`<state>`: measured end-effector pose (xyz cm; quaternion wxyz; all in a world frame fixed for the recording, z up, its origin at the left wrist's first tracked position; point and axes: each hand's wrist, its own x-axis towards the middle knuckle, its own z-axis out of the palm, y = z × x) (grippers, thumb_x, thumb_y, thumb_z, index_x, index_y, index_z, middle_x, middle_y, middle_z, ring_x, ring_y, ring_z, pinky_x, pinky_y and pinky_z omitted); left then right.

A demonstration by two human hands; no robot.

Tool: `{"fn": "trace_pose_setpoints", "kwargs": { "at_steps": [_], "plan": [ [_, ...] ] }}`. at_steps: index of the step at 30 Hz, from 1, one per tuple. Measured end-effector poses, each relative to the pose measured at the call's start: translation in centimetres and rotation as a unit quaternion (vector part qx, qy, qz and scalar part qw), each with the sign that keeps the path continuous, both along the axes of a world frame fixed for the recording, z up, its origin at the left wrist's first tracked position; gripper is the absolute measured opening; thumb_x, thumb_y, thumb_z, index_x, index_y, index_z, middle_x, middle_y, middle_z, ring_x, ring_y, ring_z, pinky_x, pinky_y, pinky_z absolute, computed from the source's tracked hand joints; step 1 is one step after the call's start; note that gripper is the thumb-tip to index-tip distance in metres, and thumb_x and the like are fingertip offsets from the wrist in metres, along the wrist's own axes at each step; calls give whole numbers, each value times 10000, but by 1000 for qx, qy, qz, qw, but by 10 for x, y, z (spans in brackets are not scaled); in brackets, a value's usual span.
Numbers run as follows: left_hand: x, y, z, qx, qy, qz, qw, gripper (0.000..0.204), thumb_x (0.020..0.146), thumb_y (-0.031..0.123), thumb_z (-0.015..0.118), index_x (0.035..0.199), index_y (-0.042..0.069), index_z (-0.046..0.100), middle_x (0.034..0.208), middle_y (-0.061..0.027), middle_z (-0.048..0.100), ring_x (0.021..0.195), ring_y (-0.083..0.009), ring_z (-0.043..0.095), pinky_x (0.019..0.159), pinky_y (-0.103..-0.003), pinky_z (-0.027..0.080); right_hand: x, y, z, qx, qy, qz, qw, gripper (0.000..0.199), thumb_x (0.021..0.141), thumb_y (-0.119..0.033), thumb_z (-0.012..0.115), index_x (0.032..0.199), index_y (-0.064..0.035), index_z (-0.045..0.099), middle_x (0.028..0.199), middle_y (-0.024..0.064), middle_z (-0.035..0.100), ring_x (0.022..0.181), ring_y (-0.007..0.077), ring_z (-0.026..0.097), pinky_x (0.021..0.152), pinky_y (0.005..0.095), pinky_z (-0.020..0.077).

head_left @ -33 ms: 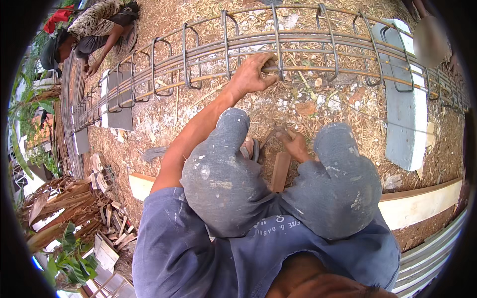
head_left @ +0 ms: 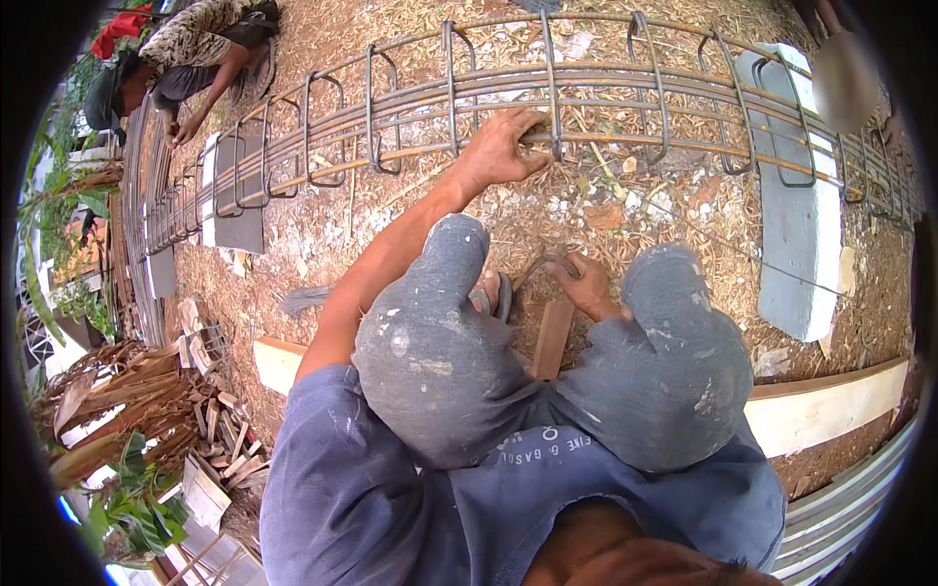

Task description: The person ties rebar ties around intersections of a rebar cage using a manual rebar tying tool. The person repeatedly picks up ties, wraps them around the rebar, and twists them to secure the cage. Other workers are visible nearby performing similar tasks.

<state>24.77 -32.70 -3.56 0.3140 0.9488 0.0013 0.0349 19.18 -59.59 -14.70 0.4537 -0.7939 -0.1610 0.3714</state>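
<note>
A long rebar cage (head_left: 410,99) of rusty bars and square stirrups runs across the far side. My left hand (head_left: 503,146) reaches to it, thumb below and fingers above the near lower bar, curled round it beside a stirrup (head_left: 553,98). Between my knees, low over the ground, my right hand (head_left: 584,285) is closed on a curved dark metal tool (head_left: 532,268); its exact kind does not show. Just below that hand is a brown wooden block (head_left: 553,337). My knees partly cover the right forearm.
Grey-and-white blocks (head_left: 789,244) (head_left: 237,195) lie under the cage. Another person (head_left: 195,59) crouches at the far left; a second person's arm (head_left: 826,15) shows far right. Boards (head_left: 831,405) lie right of me, scrap wood (head_left: 230,439) left, a wire bundle (head_left: 305,300) nearer.
My right hand has turned slightly, and the curved tool in it shows more plainly. My left hand stays at the same bar, its fingertips now slightly farther from the stirrup.
</note>
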Motion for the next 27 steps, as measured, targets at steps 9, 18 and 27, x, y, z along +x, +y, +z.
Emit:
{"fn": "trace_pose_setpoints", "kwargs": {
  "at_steps": [9, 18, 27],
  "plan": [
    [7, 2, -26, 70, -23, -31, 997, 510, 811, 371, 718, 1188, 40, 624, 1102, -201, 634, 971, -363, 644, 840, -451, 539, 109, -3, 135, 84, 113, 99, 985, 448, 911, -333, 655, 1287, -99, 591, 1209, 128, 629, 959, 182, 648, 803, 344, 538],
    [36, -17, -87, -192, -83, -50, 977, 472, 808, 332, 726, 1152, 22, 632, 1153, -209, 628, 1000, -380, 641, 850, -445, 548, 110, 147, 225, 457, 192, 246, 833, 587, 966, -448, 508, 1354, -24, 390, 1339, 250, 495, 1252, 348, 511, 1037, 455, 464],
    [10, -5, -26, 40, -10, -30, 999, 388, 813, 309, 713, 1030, -6, 649, 1053, -192, 639, 982, -353, 639, 854, -444, 545, 120, 173, 391, -90, -497, 263, 822, 502, 924, -456, 584, 808, 26, 666, 496, 88, 463, 490, 154, 454, 516, 349, 384]
  ]
}}
